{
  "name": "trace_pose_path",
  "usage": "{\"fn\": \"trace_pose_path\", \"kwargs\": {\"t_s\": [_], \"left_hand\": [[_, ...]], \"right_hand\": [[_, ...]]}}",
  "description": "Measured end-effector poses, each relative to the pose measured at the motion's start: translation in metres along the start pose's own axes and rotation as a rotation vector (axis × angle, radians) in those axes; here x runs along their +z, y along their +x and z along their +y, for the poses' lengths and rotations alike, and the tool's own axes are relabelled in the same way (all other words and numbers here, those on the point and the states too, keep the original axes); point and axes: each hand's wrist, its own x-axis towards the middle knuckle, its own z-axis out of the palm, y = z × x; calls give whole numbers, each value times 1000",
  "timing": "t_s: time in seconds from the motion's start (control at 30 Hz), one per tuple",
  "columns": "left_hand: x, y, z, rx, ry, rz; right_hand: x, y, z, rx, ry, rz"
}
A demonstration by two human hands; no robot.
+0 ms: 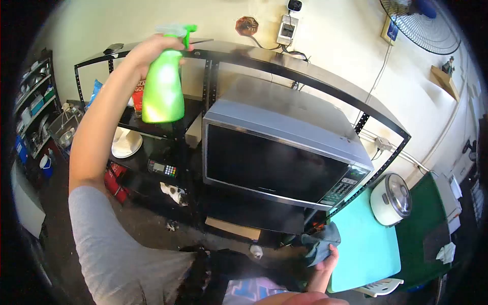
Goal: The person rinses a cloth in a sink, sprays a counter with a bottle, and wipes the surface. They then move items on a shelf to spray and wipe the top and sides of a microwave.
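Observation:
My left hand (155,48) is raised at the upper left, its fingers wrapped round the neck of a bright green spray bottle (163,94) with a clear and green trigger head. The bottle hangs upright in front of a black metal shelf rack (229,53), apart from it. Low on the right, my right hand (328,259) grips a bunched grey-blue cloth (321,243). Between the two hands, a large silver microwave (274,152) with a dark door stands on the rack, its door closed. The cloth is below the microwave's right corner.
A turquoise table (366,249) on the right bears a white rice cooker (390,198). Bowls (127,142) and a keypad device (162,169) sit on the rack's left side. A cat (174,193) is lower down. A wall fan (427,23) and a socket (287,29) are above.

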Motion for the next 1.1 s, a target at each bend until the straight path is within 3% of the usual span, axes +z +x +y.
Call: {"fn": "trace_pose_path", "kwargs": {"t_s": [0.1,0.17,0.27,0.4,0.57,0.77,0.87,0.93,1.1], "left_hand": [[24,17,13,15,135,71],[39,24,21,-85,222,45],[63,29,30,-44,322,-37],[99,31,46,-123,295,-43],[146,49,62,-29,299,-251],[200,59,83,72,474,-215],[213,85,83,64,481,-336],[226,89,88,4,537,-262],[273,95,99,4,445,-369]], "right_hand": [[11,2,-10,-34,1,-57],[-6,6,-12,-64,-2,-91],[-22,-2,-13,-10,49,-17],[-31,-14,-15,-23,89,14],[-45,-21,-23,-76,64,179],[-55,-32,-27,-184,17,94],[-45,-51,-32,-193,38,40],[-65,-52,-33,-188,68,91],[-85,-59,-42,-210,96,126]]}}
